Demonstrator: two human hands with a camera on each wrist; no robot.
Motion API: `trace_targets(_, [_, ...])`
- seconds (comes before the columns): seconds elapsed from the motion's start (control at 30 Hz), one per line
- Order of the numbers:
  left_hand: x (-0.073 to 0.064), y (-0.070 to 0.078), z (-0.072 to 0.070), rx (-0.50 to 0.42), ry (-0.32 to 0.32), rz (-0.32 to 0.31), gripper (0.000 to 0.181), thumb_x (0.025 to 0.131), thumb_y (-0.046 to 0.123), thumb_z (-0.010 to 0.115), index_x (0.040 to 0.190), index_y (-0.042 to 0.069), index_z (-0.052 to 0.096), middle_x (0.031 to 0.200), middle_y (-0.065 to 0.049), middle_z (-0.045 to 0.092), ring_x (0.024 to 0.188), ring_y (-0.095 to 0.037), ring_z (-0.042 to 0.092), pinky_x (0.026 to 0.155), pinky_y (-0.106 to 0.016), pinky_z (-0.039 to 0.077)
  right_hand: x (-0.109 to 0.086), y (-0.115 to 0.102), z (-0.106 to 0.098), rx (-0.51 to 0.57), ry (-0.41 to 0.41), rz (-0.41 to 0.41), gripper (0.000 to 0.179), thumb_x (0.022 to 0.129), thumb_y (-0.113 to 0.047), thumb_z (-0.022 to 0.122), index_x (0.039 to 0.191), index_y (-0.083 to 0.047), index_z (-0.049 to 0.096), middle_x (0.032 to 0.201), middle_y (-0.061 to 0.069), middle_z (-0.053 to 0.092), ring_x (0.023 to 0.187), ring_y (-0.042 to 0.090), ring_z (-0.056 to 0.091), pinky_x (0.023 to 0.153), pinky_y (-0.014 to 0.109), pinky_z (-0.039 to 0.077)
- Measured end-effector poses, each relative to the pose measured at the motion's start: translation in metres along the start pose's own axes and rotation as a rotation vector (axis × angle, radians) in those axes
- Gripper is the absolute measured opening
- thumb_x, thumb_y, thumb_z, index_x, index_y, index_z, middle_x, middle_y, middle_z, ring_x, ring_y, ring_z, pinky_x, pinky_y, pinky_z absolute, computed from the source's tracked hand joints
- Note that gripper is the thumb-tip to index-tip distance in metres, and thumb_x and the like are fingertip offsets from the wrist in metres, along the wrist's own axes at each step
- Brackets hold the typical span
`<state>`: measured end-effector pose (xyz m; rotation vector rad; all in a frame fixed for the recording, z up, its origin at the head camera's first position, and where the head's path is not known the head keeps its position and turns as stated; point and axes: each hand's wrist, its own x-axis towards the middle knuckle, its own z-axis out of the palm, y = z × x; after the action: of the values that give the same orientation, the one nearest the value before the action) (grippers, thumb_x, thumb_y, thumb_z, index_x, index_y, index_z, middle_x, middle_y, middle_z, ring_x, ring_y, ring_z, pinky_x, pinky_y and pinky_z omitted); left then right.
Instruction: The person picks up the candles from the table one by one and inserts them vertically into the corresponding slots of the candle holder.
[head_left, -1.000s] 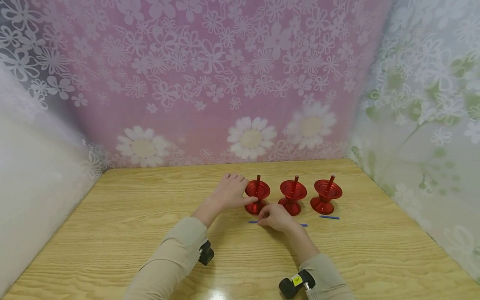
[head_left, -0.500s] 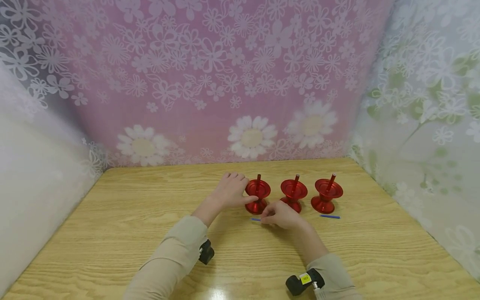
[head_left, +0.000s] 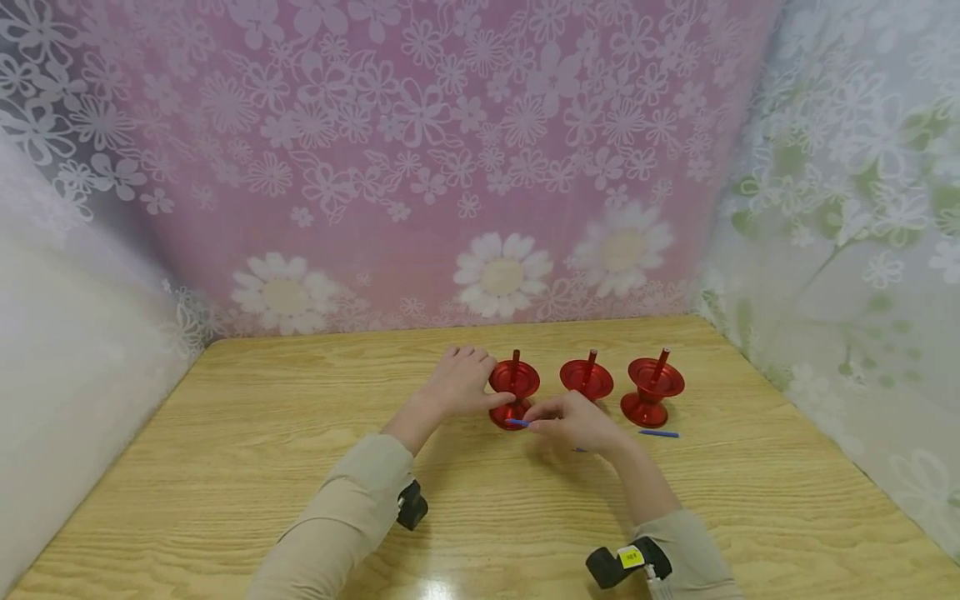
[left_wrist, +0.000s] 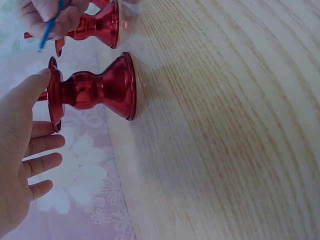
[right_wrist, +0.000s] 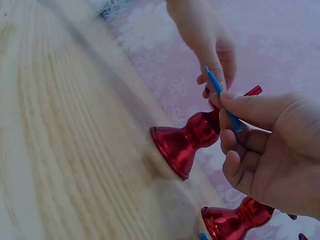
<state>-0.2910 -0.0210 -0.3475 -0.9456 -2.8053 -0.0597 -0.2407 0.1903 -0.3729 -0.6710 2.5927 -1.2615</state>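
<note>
Three shiny red candle holders, each with a wide dish and a thin upright tube, stand in a row. My left hand (head_left: 461,383) holds the dish of the leftmost candle holder (left_wrist: 85,90), thumb on the near rim and the other fingers at the far side. My right hand (head_left: 581,421) pinches a slim blue candle (right_wrist: 215,80) between thumb and fingertips, its narrow tip pointing toward the left hand. The candle is raised in front of that holder's base. The middle candle holder (head_left: 587,379) is partly hidden behind the right hand.
The third candle holder (head_left: 647,408) stands at the right, with a blue candle (head_left: 658,433) lying in front of it. Another blue candle (head_left: 580,451) shows partly under the right hand. Floral cloth (head_left: 502,183) encloses the wooden table (head_left: 300,400) behind and at both sides.
The right hand has picked up the leftmost blue candle from the table and raised it, shifting slightly right and away from the person. The left hand stays at the leftmost holder.
</note>
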Motion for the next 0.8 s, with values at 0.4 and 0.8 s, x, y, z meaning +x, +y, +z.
trace_targets(0.4, [0.0, -0.001, 0.002, 0.01, 0.007, 0.002, 0.053, 0.085, 0.061, 0.052, 0.106, 0.013, 0.062, 0.101, 0.001, 0.059, 0.101, -0.02, 0.051, 0.09, -0.039, 0.036, -0.001, -0.018, -0.015, 0.259, 0.069, 0.053, 0.029, 0.092, -0.018, 0.057, 0.108, 0.006, 0.058, 0.101, 0.011, 0.059, 0.097, 0.03, 0.052, 0.082, 0.043, 0.042])
trace_targets(0.8, [-0.001, -0.002, 0.002, 0.013, 0.002, 0.007, 0.054, 0.085, 0.061, 0.051, 0.108, 0.013, 0.062, 0.101, 0.0, 0.059, 0.101, -0.02, 0.051, 0.09, -0.04, 0.036, 0.01, -0.027, -0.023, 0.236, 0.145, 0.063, 0.035, 0.093, -0.023, 0.056, 0.114, 0.005, 0.055, 0.11, 0.019, 0.056, 0.101, 0.027, 0.049, 0.088, 0.043, 0.039])
